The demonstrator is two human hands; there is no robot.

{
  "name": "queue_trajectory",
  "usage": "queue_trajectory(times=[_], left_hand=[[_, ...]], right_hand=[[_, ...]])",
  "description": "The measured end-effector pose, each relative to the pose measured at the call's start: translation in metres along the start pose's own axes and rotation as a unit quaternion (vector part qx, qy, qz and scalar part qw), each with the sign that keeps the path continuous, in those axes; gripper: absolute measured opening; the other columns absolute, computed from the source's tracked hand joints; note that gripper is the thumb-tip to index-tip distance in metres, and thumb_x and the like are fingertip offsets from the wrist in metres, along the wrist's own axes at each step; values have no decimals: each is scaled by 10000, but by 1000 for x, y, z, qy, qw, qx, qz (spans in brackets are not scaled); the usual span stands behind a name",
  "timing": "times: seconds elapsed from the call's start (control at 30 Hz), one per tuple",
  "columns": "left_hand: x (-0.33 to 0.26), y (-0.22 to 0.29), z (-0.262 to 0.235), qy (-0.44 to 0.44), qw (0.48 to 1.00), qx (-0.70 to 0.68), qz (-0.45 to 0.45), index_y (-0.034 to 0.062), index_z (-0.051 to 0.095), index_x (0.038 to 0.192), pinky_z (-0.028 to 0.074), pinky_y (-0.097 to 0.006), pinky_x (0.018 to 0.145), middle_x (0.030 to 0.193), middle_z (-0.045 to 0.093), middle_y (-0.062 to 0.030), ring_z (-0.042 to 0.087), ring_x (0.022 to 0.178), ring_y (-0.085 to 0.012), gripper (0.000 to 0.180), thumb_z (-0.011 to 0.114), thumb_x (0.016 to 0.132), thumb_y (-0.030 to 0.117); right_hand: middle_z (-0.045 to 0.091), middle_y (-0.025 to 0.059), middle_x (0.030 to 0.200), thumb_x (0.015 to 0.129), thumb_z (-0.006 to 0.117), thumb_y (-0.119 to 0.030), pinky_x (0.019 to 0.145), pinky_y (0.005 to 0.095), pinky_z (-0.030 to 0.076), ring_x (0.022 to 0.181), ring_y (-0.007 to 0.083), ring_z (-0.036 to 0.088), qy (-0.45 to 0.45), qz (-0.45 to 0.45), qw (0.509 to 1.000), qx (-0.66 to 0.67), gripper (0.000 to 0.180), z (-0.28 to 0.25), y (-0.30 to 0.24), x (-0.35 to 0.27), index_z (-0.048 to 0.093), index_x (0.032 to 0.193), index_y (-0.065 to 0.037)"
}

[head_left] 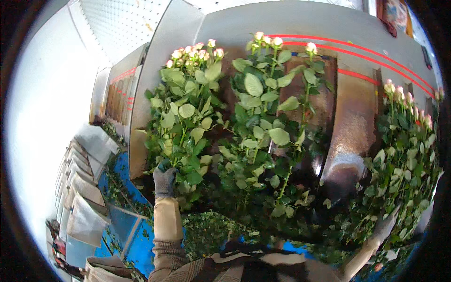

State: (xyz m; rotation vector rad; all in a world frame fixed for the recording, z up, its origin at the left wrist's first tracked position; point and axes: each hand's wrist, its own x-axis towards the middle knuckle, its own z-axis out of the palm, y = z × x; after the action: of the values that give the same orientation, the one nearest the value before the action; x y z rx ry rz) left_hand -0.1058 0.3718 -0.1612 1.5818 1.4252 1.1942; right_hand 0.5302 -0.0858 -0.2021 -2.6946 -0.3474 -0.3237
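My left hand (164, 181), in a grey glove, is closed at the lower stems of a left-hand bunch of roses (185, 113). Pale pink-white blooms top this leafy bunch, which lies with its heads pointing away from me. Over at the far right, my gloved right hand (386, 224) reaches in among the leaves of another group of pink roses (406, 136); foliage partly hides its fingers. Between the two lie more white-pink roses (263, 94), with one long rose stem (306, 98) set slightly apart to their right.
A grey sloped bench (225, 26) carries the flowers, with red lines along its far part and brown worn panels (352, 127). Blue floor (141, 239) strewn with leaves shows below. Pale hanging flaps (87, 202) stand at the left.
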Motion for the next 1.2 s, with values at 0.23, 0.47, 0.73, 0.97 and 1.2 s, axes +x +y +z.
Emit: queue_trajectory(times=[0.23,0.47,0.73,0.97,1.2], left_hand=[[-78,-11,21,-107,965,-195,-138,35,525,1280,538,-347,741,1123,643,-96,645,838,-221,418,560,899,203],[-86,-38,33,-81,790,-529,-299,85,425,1394,540,-349,764,1220,587,-85,635,912,-225,490,523,952,274],[-102,-12,61,-40,956,-217,-196,25,474,1308,501,-333,832,1120,631,-59,595,965,-164,640,789,766,157],[-120,-8,35,-130,960,-189,-161,47,589,1193,499,-322,706,991,624,-26,580,872,-168,363,650,847,141],[-125,-14,47,-157,986,-54,7,44,546,1255,525,-373,832,1114,628,-98,614,969,-243,368,545,904,155]], right_hand=[[535,139,1357,855,687,-64,1055,349,378,1234,218,508,-344,-304,742,489,562,-2,-274,-129,470,1372,-21],[577,94,1253,866,654,-469,919,312,425,1101,188,532,-655,-146,598,438,681,135,-512,-225,478,1349,-23],[657,133,1119,838,699,-327,887,349,475,972,249,619,-516,-324,610,507,497,135,-552,-317,570,1236,-59],[651,123,1174,804,760,-307,908,313,491,1068,200,614,-523,-290,565,568,576,61,-513,-261,557,1275,-44],[620,147,1224,737,763,-527,964,368,451,1135,291,581,-626,-305,578,425,770,96,-484,-269,521,1286,-43]])
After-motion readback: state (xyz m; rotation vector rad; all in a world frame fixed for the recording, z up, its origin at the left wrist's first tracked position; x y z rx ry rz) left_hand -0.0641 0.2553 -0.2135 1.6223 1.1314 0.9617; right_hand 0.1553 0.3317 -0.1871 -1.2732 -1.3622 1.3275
